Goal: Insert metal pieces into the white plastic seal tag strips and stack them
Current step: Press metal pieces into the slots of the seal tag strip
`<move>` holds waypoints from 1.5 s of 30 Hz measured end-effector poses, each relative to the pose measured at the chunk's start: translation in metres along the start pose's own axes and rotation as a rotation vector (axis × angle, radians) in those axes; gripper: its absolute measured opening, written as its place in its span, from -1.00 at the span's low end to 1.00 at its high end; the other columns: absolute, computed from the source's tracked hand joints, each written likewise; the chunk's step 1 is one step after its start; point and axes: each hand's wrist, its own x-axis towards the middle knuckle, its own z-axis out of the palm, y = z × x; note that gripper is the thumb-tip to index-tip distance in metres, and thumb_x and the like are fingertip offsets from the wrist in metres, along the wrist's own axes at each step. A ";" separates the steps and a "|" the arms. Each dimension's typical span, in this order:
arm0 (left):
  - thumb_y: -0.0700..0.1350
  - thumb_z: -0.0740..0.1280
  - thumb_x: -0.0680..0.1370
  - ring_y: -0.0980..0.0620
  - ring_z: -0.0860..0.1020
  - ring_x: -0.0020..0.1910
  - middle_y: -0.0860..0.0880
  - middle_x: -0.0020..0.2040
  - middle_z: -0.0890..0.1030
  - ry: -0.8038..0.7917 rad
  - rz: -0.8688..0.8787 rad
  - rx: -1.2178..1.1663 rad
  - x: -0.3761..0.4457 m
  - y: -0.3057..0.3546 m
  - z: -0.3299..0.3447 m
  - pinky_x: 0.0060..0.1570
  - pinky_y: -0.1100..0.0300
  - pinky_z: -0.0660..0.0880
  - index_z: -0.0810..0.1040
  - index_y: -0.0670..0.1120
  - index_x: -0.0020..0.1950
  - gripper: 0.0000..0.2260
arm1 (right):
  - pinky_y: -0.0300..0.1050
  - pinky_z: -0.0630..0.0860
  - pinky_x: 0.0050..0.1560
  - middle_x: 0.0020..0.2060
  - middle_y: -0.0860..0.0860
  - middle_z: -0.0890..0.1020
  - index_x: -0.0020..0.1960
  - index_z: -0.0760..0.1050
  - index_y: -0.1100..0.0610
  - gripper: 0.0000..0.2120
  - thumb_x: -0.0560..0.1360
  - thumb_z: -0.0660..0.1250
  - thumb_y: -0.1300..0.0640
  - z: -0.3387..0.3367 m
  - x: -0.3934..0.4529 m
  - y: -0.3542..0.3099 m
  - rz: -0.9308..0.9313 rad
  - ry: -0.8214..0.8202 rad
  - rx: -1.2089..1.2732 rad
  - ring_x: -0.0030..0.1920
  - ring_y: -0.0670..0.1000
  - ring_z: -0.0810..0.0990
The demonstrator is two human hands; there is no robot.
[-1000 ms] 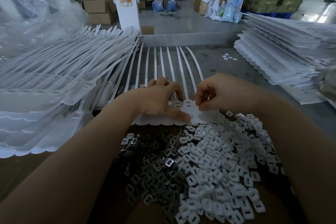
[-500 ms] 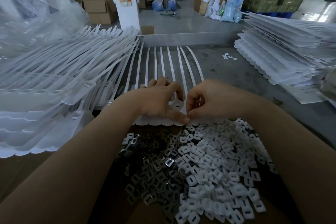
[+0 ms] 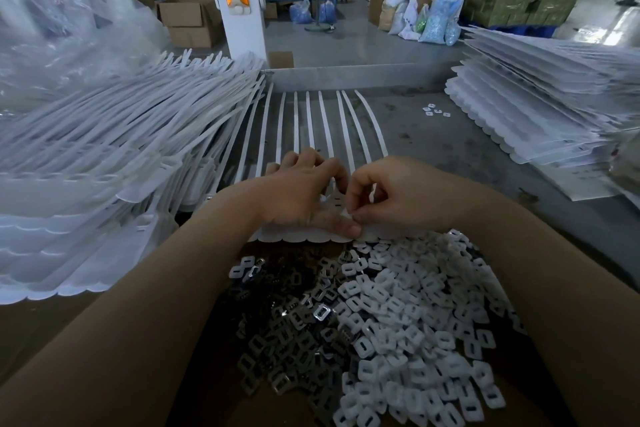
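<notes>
1. Progress: mid-task, my read. One strip sheet lies flat on the table under both hands, so it is not yet stacked.
2. Done so far, judged: a tall stack of strips stands left of the sheet, and a second stack sits right of it and farther back. Which one is finished I cannot tell.
3. Left: plenty. Metal pieces and white caps are heaped just in front of the sheet.
4. Left hand: lies on the sheet's head end with its thumb pressing flat along the scalloped edge. Fingers are bent down onto the plastic, holding it in place, not wrapped round it.
5. Right hand: just right of the left hand, touching it at the thumb. Fingertips are pinched together over a slot on the sheet; the piece in the pinch is too small to make out.
6. Sheet look: white, thin and flexible. Near edge is scalloped, heads have small slots, and long narrow tails fan away from the hands.
7. A few loose caps lie well beyond the sheet to the right.
</notes>
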 end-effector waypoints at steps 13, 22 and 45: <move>0.60 0.14 0.21 0.08 0.20 0.25 0.11 0.20 0.28 0.119 0.024 -0.028 0.002 -0.001 0.010 0.20 0.10 0.06 0.29 0.36 0.05 -0.47 | -0.45 0.47 -0.36 -0.24 -0.06 0.71 -0.09 0.63 -0.01 -0.92 0.48 0.45 0.17 -0.006 0.000 0.021 0.286 0.346 0.317 -0.25 -0.16 0.67; 0.58 0.14 0.21 0.01 0.18 0.34 0.05 0.29 0.26 0.176 0.029 0.082 0.002 0.008 0.004 0.24 0.05 0.05 0.34 0.29 0.09 -0.41 | -0.27 0.45 -0.29 -0.32 -0.09 0.68 -0.23 0.63 -0.05 -0.88 0.44 0.49 0.12 -0.010 -0.003 0.023 0.385 0.311 0.258 -0.28 -0.16 0.62; 0.33 0.29 0.47 0.15 0.21 0.26 0.09 0.29 0.31 0.050 0.204 -0.119 0.004 0.005 0.006 0.31 0.07 0.11 0.27 0.37 0.29 -0.58 | -0.21 0.43 -0.23 -0.22 -0.05 0.66 -0.14 0.60 0.00 -0.94 0.47 0.46 0.11 -0.009 -0.001 0.023 0.404 0.191 0.203 -0.18 -0.09 0.60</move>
